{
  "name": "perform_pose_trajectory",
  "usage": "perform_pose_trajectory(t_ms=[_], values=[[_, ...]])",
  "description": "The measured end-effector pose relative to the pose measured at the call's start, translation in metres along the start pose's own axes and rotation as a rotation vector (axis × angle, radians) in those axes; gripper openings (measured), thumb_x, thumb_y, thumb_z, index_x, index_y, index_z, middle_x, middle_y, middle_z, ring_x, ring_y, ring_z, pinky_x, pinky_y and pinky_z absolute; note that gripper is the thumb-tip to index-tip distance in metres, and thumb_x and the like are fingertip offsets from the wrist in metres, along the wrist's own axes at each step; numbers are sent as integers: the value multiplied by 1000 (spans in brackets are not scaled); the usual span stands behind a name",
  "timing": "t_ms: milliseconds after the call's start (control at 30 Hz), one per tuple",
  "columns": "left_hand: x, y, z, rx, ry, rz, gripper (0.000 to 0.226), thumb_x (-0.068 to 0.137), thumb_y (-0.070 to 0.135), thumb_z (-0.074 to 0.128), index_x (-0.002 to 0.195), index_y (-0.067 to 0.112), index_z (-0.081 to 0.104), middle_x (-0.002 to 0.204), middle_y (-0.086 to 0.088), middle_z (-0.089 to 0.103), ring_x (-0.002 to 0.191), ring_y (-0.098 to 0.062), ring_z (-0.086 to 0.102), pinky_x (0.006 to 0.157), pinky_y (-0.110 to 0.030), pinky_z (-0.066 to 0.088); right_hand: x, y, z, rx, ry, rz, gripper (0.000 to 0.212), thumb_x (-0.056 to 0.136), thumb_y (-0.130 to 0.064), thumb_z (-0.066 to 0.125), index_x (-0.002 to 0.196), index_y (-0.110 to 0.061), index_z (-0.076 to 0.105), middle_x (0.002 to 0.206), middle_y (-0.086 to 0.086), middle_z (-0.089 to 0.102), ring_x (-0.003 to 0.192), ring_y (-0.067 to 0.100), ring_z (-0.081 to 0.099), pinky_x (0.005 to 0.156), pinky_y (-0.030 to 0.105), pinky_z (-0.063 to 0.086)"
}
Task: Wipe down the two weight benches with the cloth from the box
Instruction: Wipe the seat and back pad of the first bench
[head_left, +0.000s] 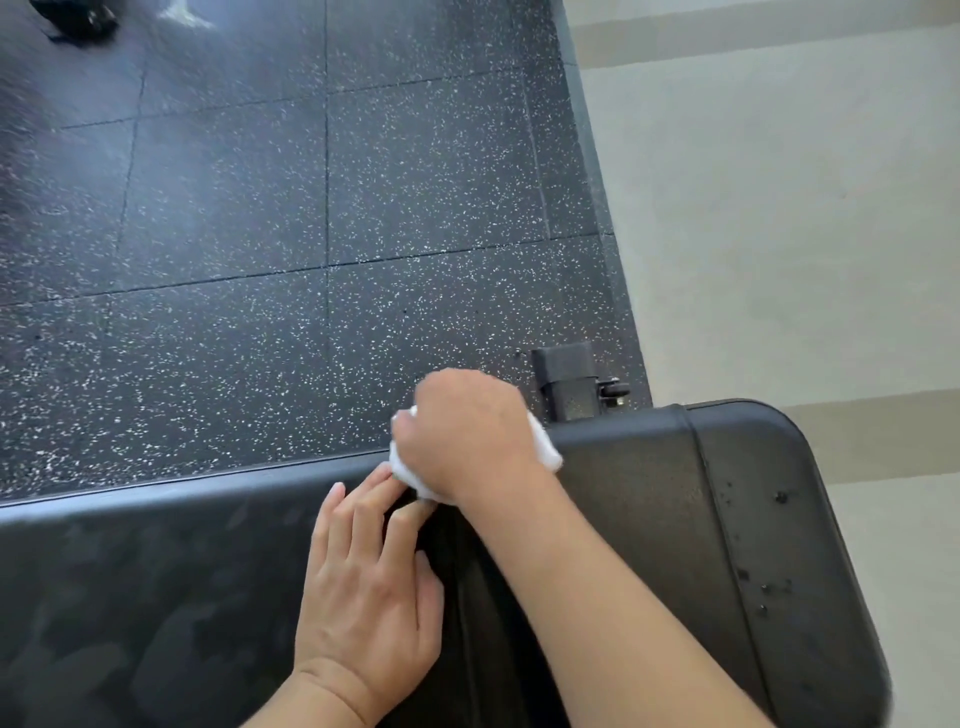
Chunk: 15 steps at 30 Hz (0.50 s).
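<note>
A black padded weight bench (649, 519) fills the lower part of the view, its far edge running from lower left to upper right. My right hand (467, 431) grips a crumpled white cloth (545, 447) and presses it on the bench's far edge. My left hand (369, 587) lies flat on the pad with straight fingers, its fingertips just beside the cloth at a seam between two pad sections. The bench's right end section (769, 519) shows small dark specks.
Beyond the bench lies dark speckled rubber floor tiling (311, 208). A black metal bench foot with a small wheel (571, 384) sticks out past the far edge. To the right runs pale flooring (779, 208). A dark object (78, 18) sits at the top left corner.
</note>
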<state>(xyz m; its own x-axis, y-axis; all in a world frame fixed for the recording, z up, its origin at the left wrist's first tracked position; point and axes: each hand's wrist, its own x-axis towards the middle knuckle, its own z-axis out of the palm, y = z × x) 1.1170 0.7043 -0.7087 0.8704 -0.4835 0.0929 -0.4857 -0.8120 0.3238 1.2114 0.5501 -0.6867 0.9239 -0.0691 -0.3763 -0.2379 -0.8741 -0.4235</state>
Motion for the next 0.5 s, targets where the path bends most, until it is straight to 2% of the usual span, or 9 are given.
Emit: perform_pose_trajectory(t_ms=[67, 167, 267, 333, 400, 500], values=[[0, -1, 2, 2, 11, 4, 47, 82, 20, 44, 128, 18, 53, 145, -10, 49, 140, -33, 44, 121, -58, 27, 4, 0, 3, 67, -33, -16, 36, 97, -40, 49, 67, -19, 47, 70, 0, 52, 74, 27, 54, 63, 35, 31], [-2, -2, 3, 20, -11, 10, 50, 84, 20, 44, 133, 18, 53, 147, -10, 53, 143, -33, 45, 122, -60, 28, -1, 44, -14, 0, -13, 6, 36, 95, -48, 50, 76, -19, 59, 82, -1, 64, 85, 28, 61, 68, 35, 38], [-4, -2, 4, 21, -28, 13, 51, 85, 21, 45, 135, 19, 54, 149, -8, 53, 145, -32, 45, 123, -60, 27, -17, 114, -43, -149, 57, 138, 39, 88, -56, 50, 76, -22, 65, 80, -5, 61, 83, 26, 61, 67, 33, 40], [-3, -3, 3, 21, -36, 9, 51, 86, 21, 45, 136, 19, 54, 149, -8, 53, 145, -32, 45, 123, -60, 28, -28, 145, -58, -143, 108, 227, 38, 92, -55, 48, 80, -25, 69, 83, -7, 60, 85, 25, 58, 70, 33, 37], [-4, -3, 3, 26, -37, 4, 51, 86, 21, 44, 136, 18, 54, 149, -9, 53, 145, -32, 45, 123, -61, 28, -28, 148, -58, -160, 150, 233, 37, 96, -51, 48, 88, -26, 73, 93, -4, 65, 93, 26, 61, 72, 34, 36], [-4, -1, 3, 25, -33, 2, 50, 86, 20, 44, 135, 18, 54, 150, -9, 53, 145, -33, 45, 123, -61, 28, -27, 116, -44, -168, 209, 157, 37, 99, -48, 47, 93, -22, 72, 101, 1, 67, 101, 28, 62, 79, 37, 43]])
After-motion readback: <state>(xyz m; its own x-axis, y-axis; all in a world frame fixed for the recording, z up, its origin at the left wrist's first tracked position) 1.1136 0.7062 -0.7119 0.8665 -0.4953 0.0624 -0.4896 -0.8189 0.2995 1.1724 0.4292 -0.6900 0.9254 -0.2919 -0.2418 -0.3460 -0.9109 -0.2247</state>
